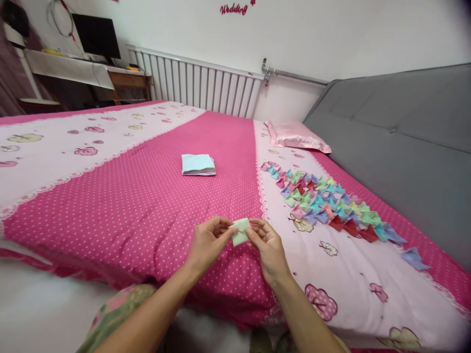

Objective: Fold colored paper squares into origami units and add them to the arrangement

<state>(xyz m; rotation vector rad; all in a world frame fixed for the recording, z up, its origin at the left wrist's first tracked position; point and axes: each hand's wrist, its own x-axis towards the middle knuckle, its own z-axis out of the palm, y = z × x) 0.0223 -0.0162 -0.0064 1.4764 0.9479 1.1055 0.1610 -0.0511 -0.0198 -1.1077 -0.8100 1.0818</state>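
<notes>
A small folded piece of pale green paper (pixel 241 232) is held up between my two hands, over the near part of the bed. My left hand (pixel 210 241) pinches its left edge between thumb and fingers. On the opposite edge, my right hand (pixel 268 247) grips it the same way. Beyond my hands, a stack of square paper sheets (pixel 198 164) lies on the pink dotted cover, with a light blue sheet on top. To the right, several rows of folded paper boats (pixel 324 196) in many colours stand on the bedspread.
One blue paper boat (pixel 415 258) sits at the near right end of the rows. A pink pillow (pixel 297 136) lies by the grey headboard (pixel 397 117). Along the wall runs a white radiator (pixel 198 81); a desk with a monitor (pixel 96 37) stands at the far left.
</notes>
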